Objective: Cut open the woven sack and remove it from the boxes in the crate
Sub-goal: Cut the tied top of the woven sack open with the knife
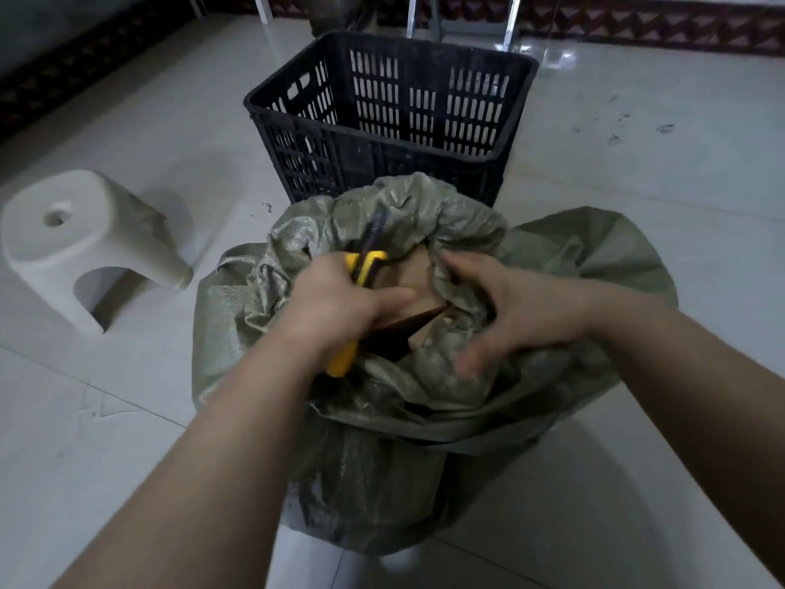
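The sack (573,257) sits at the lower centre of the frame, its mouth rolled open over brown boxes (420,276). A black crate (297,116) stands behind it at the upper centre. The left hand (335,299) is clamped round yellow-handled scissors (366,265), blades pointing up toward the far rim. The right hand (518,308) has bent, spread fingers over the right-hand fold. It is blurred, so I cannot tell whether it pinches the cloth. To cut well, the right hand should pull 1 layer taut and clear of the cardboard — then the blades can run along the weave without snagging boxes or fingers.
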